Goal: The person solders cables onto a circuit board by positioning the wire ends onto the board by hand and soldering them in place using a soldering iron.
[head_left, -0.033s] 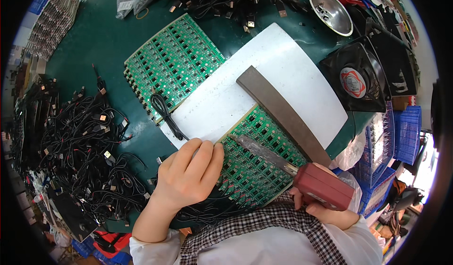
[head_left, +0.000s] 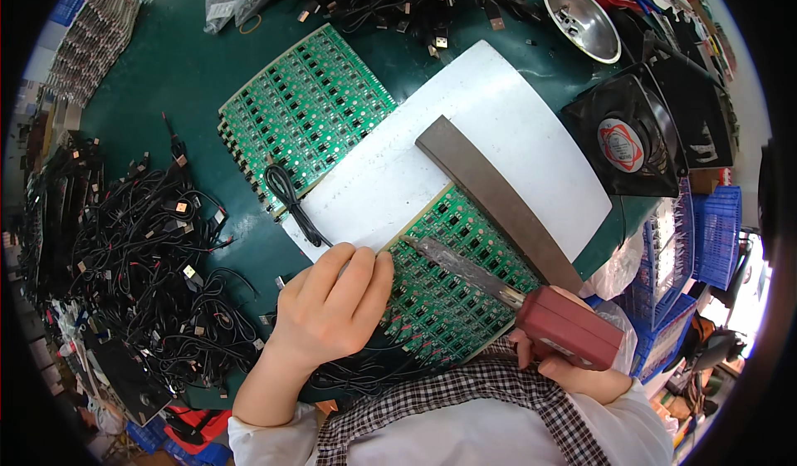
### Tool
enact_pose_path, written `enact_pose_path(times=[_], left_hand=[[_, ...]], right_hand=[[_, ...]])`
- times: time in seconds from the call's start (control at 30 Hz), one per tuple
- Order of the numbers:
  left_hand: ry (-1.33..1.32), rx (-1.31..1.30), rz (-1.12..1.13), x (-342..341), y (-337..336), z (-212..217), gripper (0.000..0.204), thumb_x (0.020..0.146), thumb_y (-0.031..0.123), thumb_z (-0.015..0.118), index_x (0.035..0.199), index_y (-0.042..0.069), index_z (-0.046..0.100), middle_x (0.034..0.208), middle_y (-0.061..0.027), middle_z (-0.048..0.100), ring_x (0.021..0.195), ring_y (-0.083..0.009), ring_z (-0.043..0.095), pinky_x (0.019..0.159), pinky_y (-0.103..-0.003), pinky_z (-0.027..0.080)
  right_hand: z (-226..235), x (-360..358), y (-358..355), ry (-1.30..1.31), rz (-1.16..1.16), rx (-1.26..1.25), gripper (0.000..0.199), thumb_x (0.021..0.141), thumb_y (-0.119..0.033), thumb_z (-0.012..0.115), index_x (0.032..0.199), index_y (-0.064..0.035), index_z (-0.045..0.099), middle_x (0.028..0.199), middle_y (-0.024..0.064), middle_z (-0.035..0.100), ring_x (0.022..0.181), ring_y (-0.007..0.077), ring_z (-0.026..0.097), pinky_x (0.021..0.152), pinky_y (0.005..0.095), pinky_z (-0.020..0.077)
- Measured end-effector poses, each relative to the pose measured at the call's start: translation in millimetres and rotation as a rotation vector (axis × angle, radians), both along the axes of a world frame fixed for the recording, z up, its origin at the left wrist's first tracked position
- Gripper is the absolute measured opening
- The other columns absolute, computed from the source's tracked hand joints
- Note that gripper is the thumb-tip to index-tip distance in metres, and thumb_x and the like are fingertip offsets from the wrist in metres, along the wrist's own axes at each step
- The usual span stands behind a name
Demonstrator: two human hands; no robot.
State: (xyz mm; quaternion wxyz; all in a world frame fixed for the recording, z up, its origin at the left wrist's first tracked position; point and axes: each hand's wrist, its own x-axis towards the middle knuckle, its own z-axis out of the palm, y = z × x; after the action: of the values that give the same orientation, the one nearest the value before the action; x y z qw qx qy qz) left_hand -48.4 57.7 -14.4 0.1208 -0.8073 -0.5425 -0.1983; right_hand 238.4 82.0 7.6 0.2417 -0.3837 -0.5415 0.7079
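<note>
My right hand (head_left: 573, 373) grips the dark red handle of a soldering gun (head_left: 573, 329). Its long tip, wrapped in clear film, slants up and left over a green circuit board panel (head_left: 452, 300). At that panel's left edge, my left hand (head_left: 336, 308) is closed with its fingers bunched around a black cable (head_left: 290, 204). The cable's coiled part lies beyond the fingers, partly on a second green panel (head_left: 311, 100); the gripped end is hidden. Black wires with reddish ends lie along the near panel's lower left edge. A brown bar (head_left: 498, 200) rests against the near panel's far right side.
Under the panels lies a white board (head_left: 515, 109) on the green table (head_left: 158, 76). Black USB cables (head_left: 158, 258) are heaped at left, more (head_left: 415, 1) at the back. A metal bowl (head_left: 581, 22) and a black fan (head_left: 627, 138) stand at right, near blue baskets (head_left: 714, 237).
</note>
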Motion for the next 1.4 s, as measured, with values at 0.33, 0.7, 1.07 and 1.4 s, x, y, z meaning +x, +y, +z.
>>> enact_pose_path(times=[0.33,0.7,1.07,1.4], left_hand=[[-0.133,-0.034,-0.018,6.7,5.8,3.3,0.022,0.058,0.008,0.062,0.079,0.002,0.065,0.076,-0.0066,0.059,0.072,-0.0209,0.060,0.064,-0.032,0.050],[-0.117,-0.013,-0.060,12.3,0.3,2.5,0.024,0.056,0.007,0.063,0.079,-0.001,0.065,0.078,-0.0088,0.057,0.070,-0.0217,0.059,0.064,-0.033,0.052],[-0.078,-0.006,-0.063,3.6,10.6,5.7,0.021,0.060,0.007,0.064,0.080,-0.001,0.064,0.079,-0.0087,0.057,0.072,-0.0218,0.059,0.064,-0.032,0.051],[-0.213,0.154,-0.160,24.9,-4.8,-23.1,0.015,0.061,0.016,0.055,0.062,0.002,0.051,0.069,-0.0066,0.043,0.067,-0.0213,0.046,0.058,-0.031,0.038]], right_hand=[[1.7,4.5,-7.0,0.192,-0.120,-0.248,0.082,0.072,-0.003,0.074,0.138,0.0011,0.026,0.104,0.0209,0.062,0.071,0.0155,0.062,0.060,0.0244,0.0506],[-6.3,15.9,-8.6,-0.026,-0.010,-0.056,0.072,0.071,-0.016,0.077,0.129,0.0060,0.040,0.080,0.0088,0.067,0.062,0.0117,0.063,0.056,0.0220,0.0489],[-7.6,7.8,-1.0,-0.045,0.001,0.001,0.065,0.071,-0.015,0.077,0.124,0.0063,0.045,0.083,0.0108,0.067,0.063,0.0151,0.064,0.058,0.0237,0.0501],[-59.0,-138.4,61.5,0.292,0.754,0.143,0.039,0.089,-0.025,0.055,0.117,-0.0008,0.044,0.101,0.0149,0.055,0.067,0.0162,0.055,0.058,0.0269,0.0465]])
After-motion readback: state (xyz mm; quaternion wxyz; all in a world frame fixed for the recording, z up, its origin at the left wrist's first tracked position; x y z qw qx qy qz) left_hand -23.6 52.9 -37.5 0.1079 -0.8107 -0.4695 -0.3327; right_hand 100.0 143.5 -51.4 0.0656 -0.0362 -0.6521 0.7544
